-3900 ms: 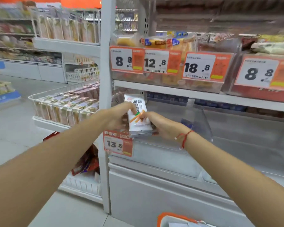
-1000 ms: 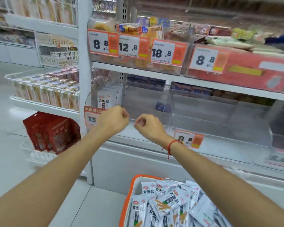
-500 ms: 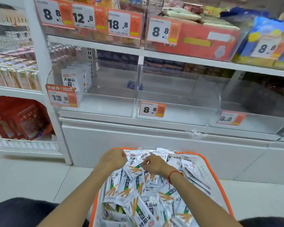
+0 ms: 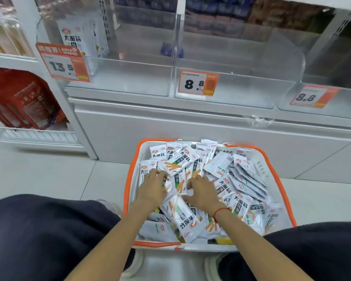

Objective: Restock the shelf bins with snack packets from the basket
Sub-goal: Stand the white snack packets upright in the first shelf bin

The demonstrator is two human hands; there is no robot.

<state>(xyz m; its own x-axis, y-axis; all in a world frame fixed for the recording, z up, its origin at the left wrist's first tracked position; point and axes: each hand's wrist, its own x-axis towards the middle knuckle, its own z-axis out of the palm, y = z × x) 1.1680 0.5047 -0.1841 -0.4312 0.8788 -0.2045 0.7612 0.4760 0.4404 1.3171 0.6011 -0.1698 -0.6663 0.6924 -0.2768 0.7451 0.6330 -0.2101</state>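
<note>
White-and-orange basket [image 4: 276,157] sits on the floor between the person's knees, heaped with white snack packets [image 4: 221,169]. A second ago both hands were up at the shelf, loosely curled and holding nothing; half a second ago they were just reaching the heap. Now both are down in it. Left hand [image 4: 150,189] lies palm-down on the left side of the heap, fingers curling over a packet edge. Right hand [image 4: 201,192], red string at the wrist, is spread over the middle packets, fingertips pressing down. Cannot tell if either hand has a firm hold yet; nothing is lifted.

The view has dropped from the shelf to the basket, so the person has crouched.

Meaning for the task: one load is placed and the next pickup is starting. The left clear bin [image 4: 130,78], behind the 13.5 price tag [image 4: 63,62], holds a few upright packets at its far left; the rest of it shows bare. The middle bin [image 4: 241,94], tagged 8.8, shows no packets of this kind. Much restocking appears left, with the basket near full.
</note>
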